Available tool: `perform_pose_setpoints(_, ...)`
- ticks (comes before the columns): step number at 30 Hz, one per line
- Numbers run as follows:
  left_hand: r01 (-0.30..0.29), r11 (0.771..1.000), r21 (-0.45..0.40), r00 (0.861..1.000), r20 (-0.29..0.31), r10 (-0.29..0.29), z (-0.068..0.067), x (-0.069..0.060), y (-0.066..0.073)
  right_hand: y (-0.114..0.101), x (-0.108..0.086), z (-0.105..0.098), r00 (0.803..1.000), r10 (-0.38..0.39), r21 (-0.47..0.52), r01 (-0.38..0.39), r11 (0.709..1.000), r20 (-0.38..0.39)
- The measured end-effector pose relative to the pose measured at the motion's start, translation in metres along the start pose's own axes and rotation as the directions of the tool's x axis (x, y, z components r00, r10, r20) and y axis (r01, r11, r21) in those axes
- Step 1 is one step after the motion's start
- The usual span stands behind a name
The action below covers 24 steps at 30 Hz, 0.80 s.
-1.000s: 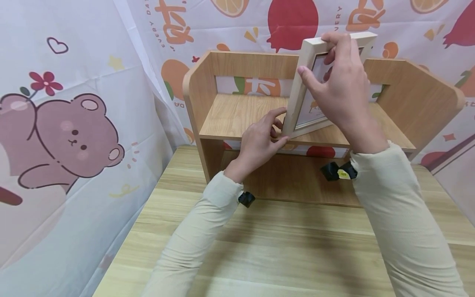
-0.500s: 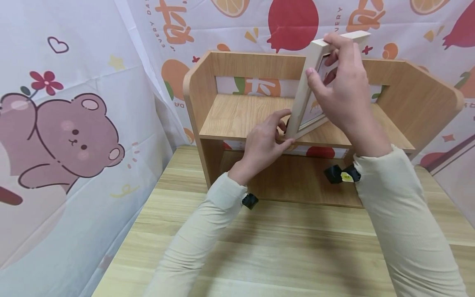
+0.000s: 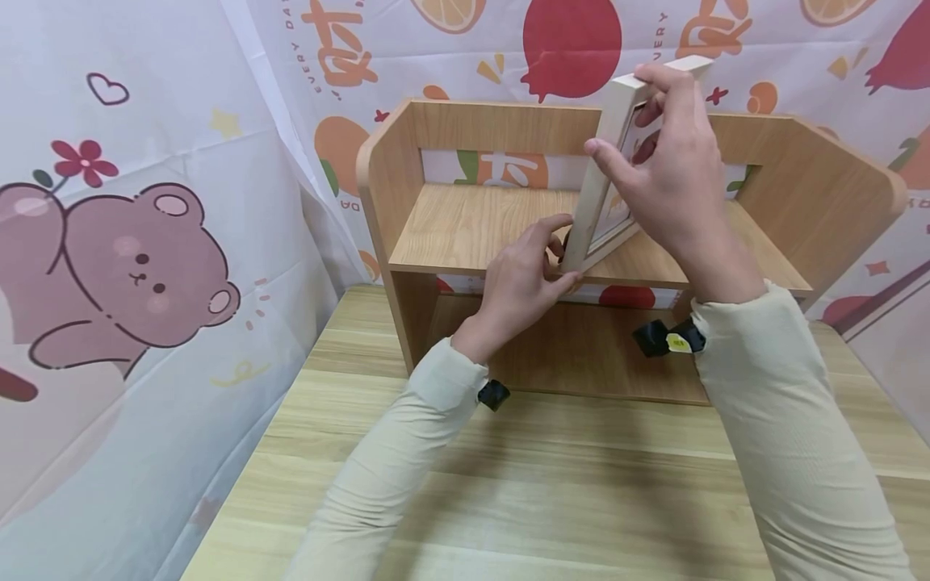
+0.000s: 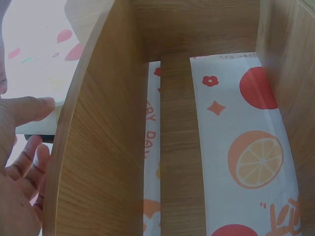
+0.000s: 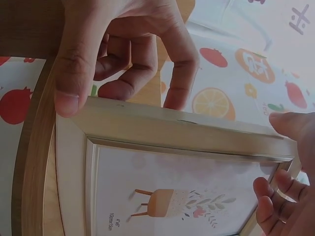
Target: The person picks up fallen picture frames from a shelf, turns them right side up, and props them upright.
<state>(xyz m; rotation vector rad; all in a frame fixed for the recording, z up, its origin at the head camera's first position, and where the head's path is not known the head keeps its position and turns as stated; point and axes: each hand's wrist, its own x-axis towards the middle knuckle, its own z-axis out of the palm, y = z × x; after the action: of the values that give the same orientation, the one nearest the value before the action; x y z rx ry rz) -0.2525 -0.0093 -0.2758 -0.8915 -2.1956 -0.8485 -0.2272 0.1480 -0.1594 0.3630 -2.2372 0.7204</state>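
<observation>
A pale wooden picture frame (image 3: 600, 181) stands tilted and turned nearly edge-on at the front of the upper shelf board (image 3: 479, 222). Its printed insert (image 5: 182, 196) shows a potted plant in the right wrist view. My right hand (image 3: 672, 161) grips the frame near its top, thumb on the side edge and fingers curled over the upper part. At the lower left corner, my left hand (image 3: 519, 270) pinches the frame, thumb low by the shelf's front edge. That same left hand (image 5: 123, 54) shows at upper left in the right wrist view. The frame's back is hidden.
The two-tier wooden desk shelf (image 3: 385, 186) has tall side panels and a back rail, and stands on a wood-grain table (image 3: 508, 484). A lower compartment (image 3: 567, 347) lies below the board. Printed cloth (image 3: 450, 56) hangs behind, with a bear-print sheet (image 3: 145, 266) at left.
The picture frame has turned more edge-on, and its lower left corner has shifted slightly right. Both hands have moved with it, still holding it.
</observation>
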Motion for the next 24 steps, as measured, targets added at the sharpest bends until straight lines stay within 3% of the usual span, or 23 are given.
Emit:
perform_pose_setpoints(11,-0.039,0.998,0.046,0.999,-0.035,0.040,0.004,0.001,0.000,0.008,0.002,-0.001,1.000,0.001,0.033,-0.001,0.999,0.003)
perform_pose_setpoints(24,-0.102,0.989,0.102,0.992,-0.064,0.109,0.010,0.004,0.001,0.015,0.002,-0.006,0.998,0.008,0.058,-0.012,0.998,0.065)
